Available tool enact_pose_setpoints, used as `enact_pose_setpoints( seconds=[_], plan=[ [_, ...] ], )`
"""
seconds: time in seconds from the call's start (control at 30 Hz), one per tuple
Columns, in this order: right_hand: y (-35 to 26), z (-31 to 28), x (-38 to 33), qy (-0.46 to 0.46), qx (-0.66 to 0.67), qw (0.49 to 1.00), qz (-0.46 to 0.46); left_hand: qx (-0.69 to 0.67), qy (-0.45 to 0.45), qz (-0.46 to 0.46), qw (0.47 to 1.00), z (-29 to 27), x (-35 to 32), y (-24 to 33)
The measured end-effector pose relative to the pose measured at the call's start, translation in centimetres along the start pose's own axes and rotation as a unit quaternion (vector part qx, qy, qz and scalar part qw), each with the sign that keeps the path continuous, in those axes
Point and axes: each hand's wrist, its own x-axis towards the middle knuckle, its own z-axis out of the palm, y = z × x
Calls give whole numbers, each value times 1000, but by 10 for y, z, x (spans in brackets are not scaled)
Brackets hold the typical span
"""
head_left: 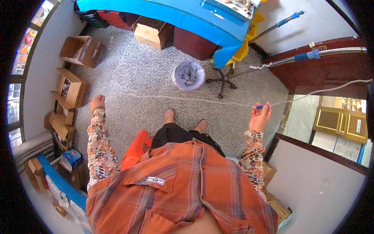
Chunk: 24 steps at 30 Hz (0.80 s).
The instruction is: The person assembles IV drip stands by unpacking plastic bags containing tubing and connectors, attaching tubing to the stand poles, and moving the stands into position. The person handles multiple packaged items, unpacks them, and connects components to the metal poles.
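A thin whitish cord [187,98] runs nearly straight across in front of me, above the floor. At the left my left hand [97,102] is closed in a fist, and the cord's faint end leads to its fingers. Far to the right my right hand [259,119] pinches a small dark blue piece [262,107] on the cord between thumb and fingers. I cannot tell exactly what the blue piece is. Beyond the right hand the cord continues, curving up to the right edge of the view. Both arms are spread wide apart.
A lined bin [188,75] holding grey scraps stands ahead, beside a wheeled chair base [224,79]. Open cardboard boxes [70,89] line the left wall. A blue-covered table [171,19] spans the back. An orange-red plastic stool [137,149] is beside my legs. Metal poles [284,60] slant at right.
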Motion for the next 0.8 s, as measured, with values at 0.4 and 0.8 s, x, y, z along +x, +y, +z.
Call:
enact_pose_setpoints(
  seconds=[0.4,0.8],
  plan=[
    [-11,-6,0,3,27,999,-17,-10,42,54,998,-15,10,24],
    [-8,-19,-6,-4,40,999,-29,-73,88,93,989,-22,8,37]
  ],
)
